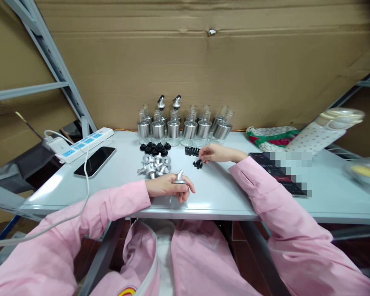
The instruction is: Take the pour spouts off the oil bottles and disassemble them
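Note:
In my left hand [172, 187] is a silver pourer top [180, 177], its spout pointing up between thumb and fingers near the table's front edge. My right hand [214, 153] reaches to the row of black flip caps [191, 151], fingertips pinched at the row's right end; whatever they hold is hidden. Just below those fingers lies a small heap of tiny black pieces [197, 164]. More silver pourer tops [154, 165] are piled left of centre, with black ribbed stoppers [155, 148] grouped behind them.
Glass bottles with silver sleeves [173, 130] line the back, two bearing finished-looking pourers [161, 102]. A phone [95, 161] and power strip [84, 144] lie left, with a white cable crossing my left arm. A dark flat package [276, 174] and a dotted white container [317, 135] are right.

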`<state>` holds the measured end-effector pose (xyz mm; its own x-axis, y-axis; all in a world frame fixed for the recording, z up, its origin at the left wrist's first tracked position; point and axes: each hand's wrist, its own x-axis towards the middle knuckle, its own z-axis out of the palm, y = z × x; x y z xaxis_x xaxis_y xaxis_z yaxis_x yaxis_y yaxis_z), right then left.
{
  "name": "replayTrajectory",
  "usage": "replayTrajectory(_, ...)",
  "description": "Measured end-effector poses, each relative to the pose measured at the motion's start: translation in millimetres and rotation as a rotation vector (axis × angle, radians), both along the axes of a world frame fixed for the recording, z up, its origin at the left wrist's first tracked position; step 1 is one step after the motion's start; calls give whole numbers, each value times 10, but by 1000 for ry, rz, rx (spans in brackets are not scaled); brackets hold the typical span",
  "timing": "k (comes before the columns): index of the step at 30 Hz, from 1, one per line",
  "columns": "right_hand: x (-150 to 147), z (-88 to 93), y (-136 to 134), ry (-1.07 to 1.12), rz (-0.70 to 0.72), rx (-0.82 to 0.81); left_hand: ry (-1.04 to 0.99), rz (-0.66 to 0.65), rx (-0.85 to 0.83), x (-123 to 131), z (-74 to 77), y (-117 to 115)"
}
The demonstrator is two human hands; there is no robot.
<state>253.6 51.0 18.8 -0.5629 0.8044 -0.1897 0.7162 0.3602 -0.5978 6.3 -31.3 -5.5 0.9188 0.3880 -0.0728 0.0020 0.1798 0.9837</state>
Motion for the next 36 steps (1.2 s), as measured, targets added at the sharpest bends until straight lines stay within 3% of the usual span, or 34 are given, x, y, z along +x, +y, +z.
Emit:
replayTrajectory(9,-3,-47,23,14,10,50,1,9,-39,-9,-14,0)
replayTrajectory(20,17,4,-22,60,37,-158,-15,4,-73,-2,-23,5)
replayTrajectory(27,-27,27,-56,-29,87,1,-13,4,-75,-1,-25,4)
replayTrajectory(36,-101,3,-89,-28,144,41,-5,8,-67,-2,-19,0)
